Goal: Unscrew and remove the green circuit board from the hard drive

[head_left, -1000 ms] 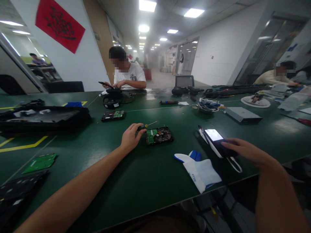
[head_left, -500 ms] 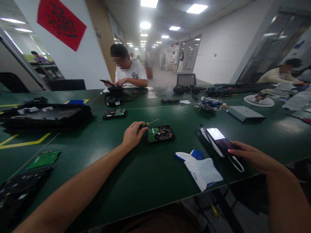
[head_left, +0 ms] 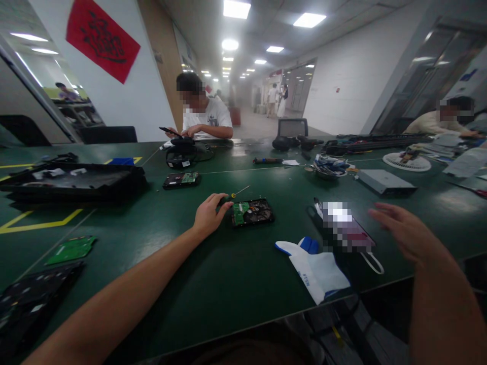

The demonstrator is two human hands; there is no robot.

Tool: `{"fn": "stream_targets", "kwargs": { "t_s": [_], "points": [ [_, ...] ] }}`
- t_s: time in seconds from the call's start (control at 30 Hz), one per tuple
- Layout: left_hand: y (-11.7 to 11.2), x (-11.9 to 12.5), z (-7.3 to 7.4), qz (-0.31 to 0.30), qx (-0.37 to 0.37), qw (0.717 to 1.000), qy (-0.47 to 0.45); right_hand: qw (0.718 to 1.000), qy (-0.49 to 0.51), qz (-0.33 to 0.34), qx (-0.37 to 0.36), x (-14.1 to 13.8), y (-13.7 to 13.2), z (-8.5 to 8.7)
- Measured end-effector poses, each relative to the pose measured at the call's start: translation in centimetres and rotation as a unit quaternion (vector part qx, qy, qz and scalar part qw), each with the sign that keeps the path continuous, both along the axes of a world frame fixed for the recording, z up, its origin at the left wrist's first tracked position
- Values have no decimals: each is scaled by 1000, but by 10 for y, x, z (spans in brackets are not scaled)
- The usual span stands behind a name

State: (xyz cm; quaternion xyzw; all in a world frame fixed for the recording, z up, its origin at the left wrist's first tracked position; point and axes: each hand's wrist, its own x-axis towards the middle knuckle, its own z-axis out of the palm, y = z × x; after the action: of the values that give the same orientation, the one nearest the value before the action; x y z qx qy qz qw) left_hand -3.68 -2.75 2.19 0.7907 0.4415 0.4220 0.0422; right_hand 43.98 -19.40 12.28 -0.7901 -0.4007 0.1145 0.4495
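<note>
My left hand (head_left: 211, 214) is closed round the dark handle of a screwdriver (head_left: 240, 191), whose thin shaft points up and to the right. Just right of those fingers lies a hard drive (head_left: 254, 211) with a green circuit board on its face. My right hand (head_left: 405, 230) hovers with fingers apart, holding nothing, a little to the right of a phone (head_left: 344, 228). The phone rests on the table with its screen lit and a white cable at its lower end. Between the hands, near the front edge, is a white and blue glove (head_left: 317, 271).
A second hard drive (head_left: 181, 180) sits farther back. Black trays (head_left: 95, 190) and a loose green circuit board (head_left: 72, 250) occupy the left of the green table. A grey metal box (head_left: 387, 181) and a bowl of wires (head_left: 330, 166) stand at right. A person (head_left: 207, 119) sits opposite.
My right hand has come off the phone and moved slightly up and to the right, its fingers now apart. The left hand still holds the screwdriver beside the hard drive.
</note>
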Motion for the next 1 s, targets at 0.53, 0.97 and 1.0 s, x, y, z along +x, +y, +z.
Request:
{"fn": "stream_targets", "kwargs": {
  "t_s": [0.53,0.97,1.0],
  "points": [
    [-6,1,4,13,-2,1000,-18,871,-52,467,141,-299,146,-30],
    [-10,6,0,-50,-80,991,98,886,70,382,255,-239,197,-65],
    [-11,6,0,-59,-88,988,108,882,82,392,249,-236,197,-65]
  ]
}}
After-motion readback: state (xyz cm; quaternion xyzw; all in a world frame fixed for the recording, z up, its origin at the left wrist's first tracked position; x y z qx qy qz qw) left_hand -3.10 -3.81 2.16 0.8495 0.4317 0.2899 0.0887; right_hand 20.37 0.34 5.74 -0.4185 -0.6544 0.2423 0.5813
